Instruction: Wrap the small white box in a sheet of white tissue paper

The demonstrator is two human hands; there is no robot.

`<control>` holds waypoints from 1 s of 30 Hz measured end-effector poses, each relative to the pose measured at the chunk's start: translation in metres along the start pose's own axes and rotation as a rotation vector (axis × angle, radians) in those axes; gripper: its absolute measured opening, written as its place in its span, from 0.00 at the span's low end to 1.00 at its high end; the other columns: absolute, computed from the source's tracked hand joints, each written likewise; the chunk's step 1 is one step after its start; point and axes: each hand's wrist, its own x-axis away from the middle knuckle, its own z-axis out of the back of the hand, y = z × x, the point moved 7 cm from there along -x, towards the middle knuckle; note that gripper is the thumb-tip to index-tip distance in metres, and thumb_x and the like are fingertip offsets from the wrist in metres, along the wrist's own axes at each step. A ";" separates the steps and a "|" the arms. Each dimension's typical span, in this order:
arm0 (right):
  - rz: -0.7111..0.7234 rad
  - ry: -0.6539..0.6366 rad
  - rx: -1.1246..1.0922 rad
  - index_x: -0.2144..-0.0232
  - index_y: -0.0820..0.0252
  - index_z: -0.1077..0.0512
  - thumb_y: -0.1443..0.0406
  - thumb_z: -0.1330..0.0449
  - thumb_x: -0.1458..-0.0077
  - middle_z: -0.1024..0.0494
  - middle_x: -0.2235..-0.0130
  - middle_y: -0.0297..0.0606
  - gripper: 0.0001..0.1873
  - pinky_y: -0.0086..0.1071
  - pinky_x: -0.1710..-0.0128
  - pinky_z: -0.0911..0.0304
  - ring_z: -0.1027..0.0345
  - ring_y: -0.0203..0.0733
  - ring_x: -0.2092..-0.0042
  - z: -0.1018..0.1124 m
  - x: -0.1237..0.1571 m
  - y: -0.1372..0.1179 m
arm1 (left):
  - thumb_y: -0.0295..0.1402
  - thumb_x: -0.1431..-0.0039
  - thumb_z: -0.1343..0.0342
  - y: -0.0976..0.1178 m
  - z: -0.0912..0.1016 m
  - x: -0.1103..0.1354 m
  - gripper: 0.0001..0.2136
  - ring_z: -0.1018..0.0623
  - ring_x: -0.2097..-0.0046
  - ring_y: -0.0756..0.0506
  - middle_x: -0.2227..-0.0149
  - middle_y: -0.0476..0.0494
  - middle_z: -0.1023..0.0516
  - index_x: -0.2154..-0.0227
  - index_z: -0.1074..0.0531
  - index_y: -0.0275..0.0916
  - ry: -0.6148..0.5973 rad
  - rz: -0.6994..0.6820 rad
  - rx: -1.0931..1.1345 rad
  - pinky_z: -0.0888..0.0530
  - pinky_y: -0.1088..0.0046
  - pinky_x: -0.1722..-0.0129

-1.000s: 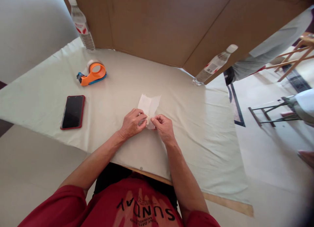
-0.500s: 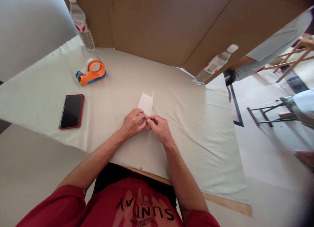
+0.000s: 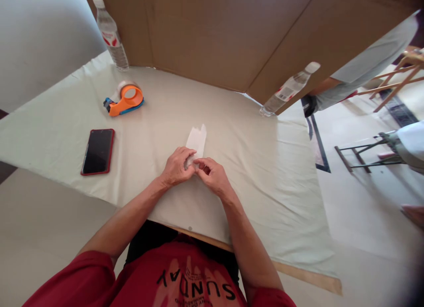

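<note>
A small white sheet of paper (image 3: 196, 138) lies folded into a narrow strip on the pale cloth-covered table (image 3: 251, 165). My left hand (image 3: 176, 165) pinches its near end with curled fingers. My right hand (image 3: 212, 175) meets it from the right, fingertips pressed against the same near end of the paper. The two hands touch each other over the paper, and the part under the fingers is hidden.
An orange and blue tape dispenser (image 3: 126, 98) sits at the back left, a red-cased phone (image 3: 98, 151) to its front. Two water bottles (image 3: 111, 32) (image 3: 289, 88) stand by a tall cardboard screen (image 3: 232, 33). Another person's legs (image 3: 361, 73) and chairs are at the right.
The paper was wider a second ago; its right side has been folded over onto the left, making a narrow strip. My right hand moved left until it met my left hand.
</note>
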 end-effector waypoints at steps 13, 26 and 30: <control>0.032 -0.089 0.040 0.54 0.56 0.26 0.64 0.40 0.48 0.25 0.66 0.34 0.17 0.32 0.63 0.36 0.34 0.37 0.68 0.002 0.002 -0.001 | 0.27 0.44 0.45 -0.011 -0.005 -0.001 0.14 0.25 0.58 0.45 0.59 0.41 0.22 0.54 0.27 0.39 -0.046 0.115 0.046 0.25 0.67 0.59; 0.090 0.056 0.264 0.57 0.55 0.21 0.66 0.47 0.39 0.23 0.62 0.41 0.15 0.36 0.57 0.35 0.29 0.43 0.61 0.007 -0.021 0.006 | 0.26 0.43 0.45 0.000 -0.002 0.001 0.18 0.24 0.53 0.44 0.54 0.39 0.25 0.49 0.28 0.40 -0.012 0.026 -0.069 0.24 0.67 0.53; 0.080 0.032 0.267 0.56 0.55 0.21 0.65 0.49 0.38 0.24 0.63 0.41 0.17 0.37 0.58 0.35 0.29 0.44 0.60 0.002 -0.024 0.009 | 0.25 0.43 0.46 0.004 -0.003 0.002 0.16 0.24 0.60 0.47 0.52 0.40 0.25 0.52 0.25 0.41 -0.012 -0.044 -0.153 0.24 0.70 0.57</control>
